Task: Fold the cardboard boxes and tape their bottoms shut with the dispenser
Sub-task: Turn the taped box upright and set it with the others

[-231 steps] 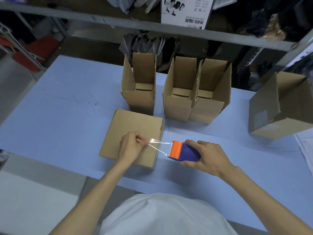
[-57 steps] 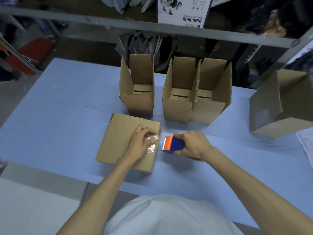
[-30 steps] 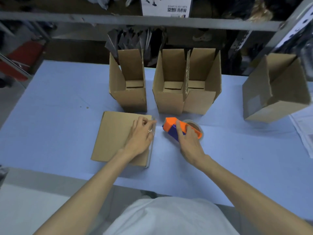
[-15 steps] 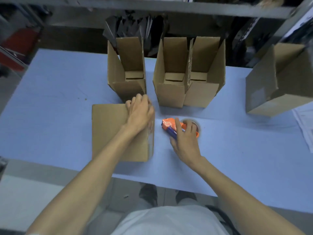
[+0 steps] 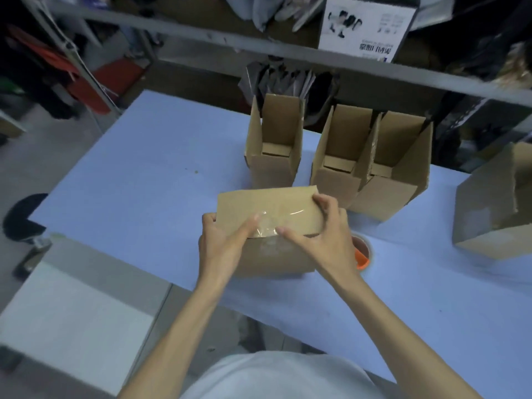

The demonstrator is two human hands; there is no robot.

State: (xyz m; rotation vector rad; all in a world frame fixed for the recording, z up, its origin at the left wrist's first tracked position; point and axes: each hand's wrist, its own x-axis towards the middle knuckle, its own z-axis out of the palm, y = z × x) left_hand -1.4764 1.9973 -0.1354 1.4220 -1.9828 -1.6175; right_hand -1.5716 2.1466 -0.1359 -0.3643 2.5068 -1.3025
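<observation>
Both hands are on the box (image 5: 267, 214) in the middle of the frame, its taped bottom turned up toward the camera. The left hand (image 5: 220, 246) wraps its grip round the left edge, one finger laid across the shiny tape (image 5: 269, 226). The right hand (image 5: 322, 237) has its grip curled over the upper right corner, a fingertip down on the same strip. Both grips are closed on cardboard. The box sits at the near side of the tabletop (image 5: 138, 180); its lower edge looks to rest there, though I cannot be sure.

This reads as the rub-down, the last touch on this bottom. To do it well, press from the middle of the strip outward, carry it over the fold onto the side wall, and hold the flaps flush so the seam does not gape. The tape looks thin and creased near the fold, so use firm, flat strokes and no picking.

The dispenser (image 5: 361, 256) lies on the tabletop just right of the box, half hidden behind the right wrist, and neither hand holds it.

At upper centre, three upright boxes (image 5: 336, 174) stand open-topped, two of them touching. A larger box (image 5: 489, 214) lies on its side at the right edge. The tabletop is pale blue and smooth. A grey shelf rail (image 5: 201, 33) crosses the top of the frame, with a white printed carton (image 5: 365, 24) above it and dark bags (image 5: 285, 82) below. At the left edge there is what looks like a black wheeled stool (image 5: 23, 217) on the floor.
</observation>
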